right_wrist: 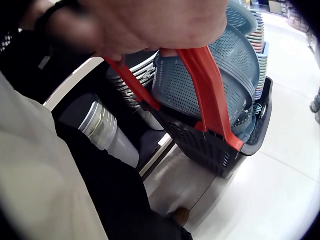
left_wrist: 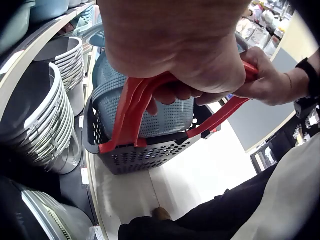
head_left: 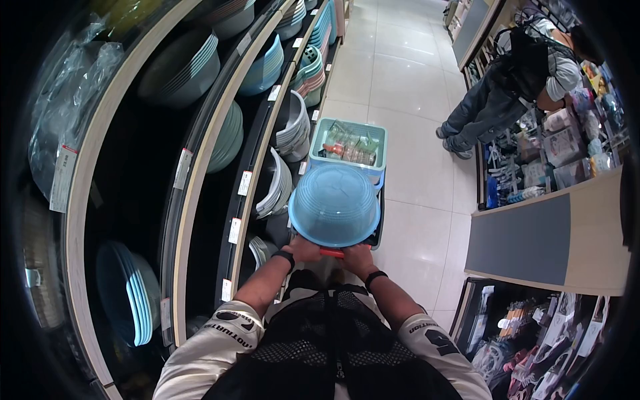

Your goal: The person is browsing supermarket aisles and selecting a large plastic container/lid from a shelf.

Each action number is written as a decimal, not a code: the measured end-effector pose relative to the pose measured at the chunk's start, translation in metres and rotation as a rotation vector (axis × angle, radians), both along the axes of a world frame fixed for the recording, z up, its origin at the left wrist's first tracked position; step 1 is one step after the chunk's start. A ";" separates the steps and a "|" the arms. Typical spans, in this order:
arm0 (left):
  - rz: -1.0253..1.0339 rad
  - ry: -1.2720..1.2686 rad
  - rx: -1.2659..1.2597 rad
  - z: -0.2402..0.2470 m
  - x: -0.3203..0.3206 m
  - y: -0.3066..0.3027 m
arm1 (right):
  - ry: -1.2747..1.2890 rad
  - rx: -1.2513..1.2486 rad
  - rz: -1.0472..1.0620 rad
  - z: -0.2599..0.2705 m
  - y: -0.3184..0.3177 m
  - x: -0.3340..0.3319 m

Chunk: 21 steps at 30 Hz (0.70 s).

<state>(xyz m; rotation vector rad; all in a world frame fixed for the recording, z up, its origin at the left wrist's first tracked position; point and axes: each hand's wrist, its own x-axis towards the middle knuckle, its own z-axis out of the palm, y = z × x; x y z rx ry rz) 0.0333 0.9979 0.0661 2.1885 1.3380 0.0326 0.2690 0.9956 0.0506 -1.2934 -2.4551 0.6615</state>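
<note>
My left hand [head_left: 303,250] and right hand [head_left: 358,259] grip the red handle [head_left: 331,253] of a black shopping basket [left_wrist: 145,161], side by side. In the left wrist view, the left fingers curl under the handle, with the right hand [left_wrist: 265,82] close beside them. The right wrist view shows the right hand [right_wrist: 160,25] over the red handle [right_wrist: 207,90]. Blue perforated colanders [head_left: 333,207] fill the near part of the basket, nested together. Beyond them sits a pale green rectangular basket [head_left: 383,145] with clear wrapped items [head_left: 350,141] inside.
Shelves on the left hold stacked basins [head_left: 227,137] and buckets [head_left: 292,127], close beside the basket. A person with a black backpack [head_left: 520,63] stands at the right-hand shelves. Tiled floor [head_left: 413,133] runs ahead between them. A grey end panel [head_left: 523,230] stands to the right.
</note>
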 end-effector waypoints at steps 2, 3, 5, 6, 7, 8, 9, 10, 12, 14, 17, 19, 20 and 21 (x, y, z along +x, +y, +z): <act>0.013 0.020 -0.086 0.007 0.002 0.006 | -0.008 0.030 0.015 0.001 0.004 0.001; 0.007 0.026 -0.098 0.007 0.001 0.008 | -0.009 0.028 0.015 0.000 0.006 0.002; 0.003 0.032 -0.112 0.008 0.001 0.013 | -0.008 0.041 0.011 -0.004 0.011 0.002; 0.004 0.042 -0.094 0.010 0.002 0.016 | -0.008 0.039 0.013 -0.003 0.013 0.002; 0.004 0.049 -0.078 0.009 0.000 0.018 | -0.019 0.032 0.022 -0.003 0.016 0.000; 0.006 0.048 -0.079 0.010 0.001 0.021 | -0.027 0.026 0.031 -0.002 0.019 0.000; 0.033 0.024 -0.084 0.011 0.001 0.023 | -0.029 0.025 0.033 -0.002 0.022 0.000; 0.061 0.000 -0.089 0.011 0.002 0.026 | -0.023 0.035 0.021 -0.002 0.025 0.000; 0.086 0.020 -0.092 0.015 0.002 0.031 | -0.018 0.043 0.012 -0.001 0.032 -0.001; 0.107 0.039 -0.094 0.018 0.002 0.040 | -0.031 0.028 -0.003 0.001 0.040 -0.003; 0.113 -0.001 -0.144 0.019 0.002 0.056 | -0.063 0.021 -0.009 0.000 0.053 -0.003; 0.087 -0.109 -0.087 0.023 0.002 0.066 | -0.083 0.024 -0.016 0.004 0.062 -0.004; 0.084 -0.113 -0.081 0.025 0.002 0.072 | -0.101 0.026 -0.018 0.006 0.067 -0.004; 0.065 -0.119 -0.082 0.024 0.002 0.079 | -0.103 0.032 -0.021 0.007 0.073 -0.004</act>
